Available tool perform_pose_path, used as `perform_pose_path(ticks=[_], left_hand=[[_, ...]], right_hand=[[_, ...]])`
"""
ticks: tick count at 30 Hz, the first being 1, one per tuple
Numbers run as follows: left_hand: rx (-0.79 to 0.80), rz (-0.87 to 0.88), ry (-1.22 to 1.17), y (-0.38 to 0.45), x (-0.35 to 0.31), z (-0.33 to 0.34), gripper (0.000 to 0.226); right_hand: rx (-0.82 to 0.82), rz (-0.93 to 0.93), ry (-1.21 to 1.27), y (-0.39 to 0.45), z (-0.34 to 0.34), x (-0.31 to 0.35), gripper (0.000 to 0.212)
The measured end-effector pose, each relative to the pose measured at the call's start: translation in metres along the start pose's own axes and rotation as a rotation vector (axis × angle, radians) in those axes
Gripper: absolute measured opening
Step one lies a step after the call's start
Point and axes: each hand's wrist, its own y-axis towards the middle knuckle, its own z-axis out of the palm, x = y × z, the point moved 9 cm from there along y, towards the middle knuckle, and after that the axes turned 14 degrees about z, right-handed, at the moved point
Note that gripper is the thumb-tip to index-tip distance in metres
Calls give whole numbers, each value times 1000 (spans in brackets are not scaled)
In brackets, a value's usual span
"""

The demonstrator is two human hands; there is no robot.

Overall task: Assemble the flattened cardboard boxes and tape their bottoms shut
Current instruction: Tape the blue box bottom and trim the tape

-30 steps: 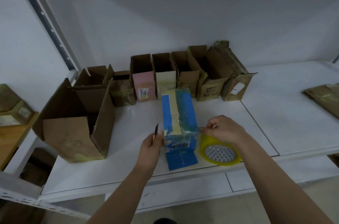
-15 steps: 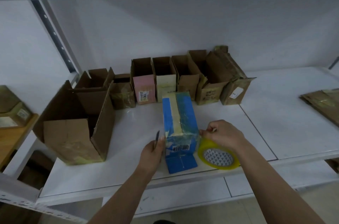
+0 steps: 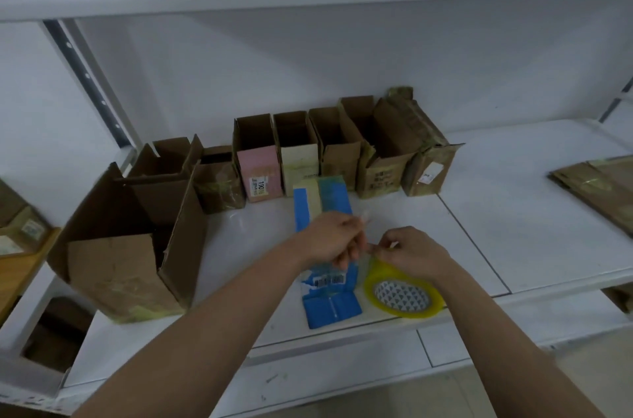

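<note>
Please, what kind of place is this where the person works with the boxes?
Probably a stockroom or packing area. White metal shelving serves as the work surface, a row of open cardboard boxes with labels stands along the wall, and a roll of packing tape lies by the blue box.

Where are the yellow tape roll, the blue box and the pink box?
yellow tape roll (image 3: 426, 309): head view, on its yellow rim at the near right.
blue box (image 3: 334, 309): head view, on its near blue flap.
pink box (image 3: 259, 166): head view, on its pink front face.
</note>
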Motion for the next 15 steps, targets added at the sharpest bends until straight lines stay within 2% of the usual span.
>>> perform_pose_path(ticks=[2,4,6,10,12,14,15], left_hand=[[-78,-27,-21,-1,16,-6,50],[-103,-25,-38,-2,20,-11,49],[-104,-5,-36,-2,17,-11,49],[-87,18,2,-4,14,-8,47],[-92,30,25,-4,14,-9,46],[-73,32,59,-4,16,-9,44],[-57,28,82,-4,16,-8,43]], right_hand=[[97,-9,189,-3,0,-3,33],[240,2,419,-7,0,-10,22],[335,1,482,-12,3,-19,20],[284,-23,471,-9,-4,-27,17],[181,-14,342,-1,-17,-30,25],[46,51,-15,3,-27,-37,40],[18,66,-104,3,-28,-40,44]])
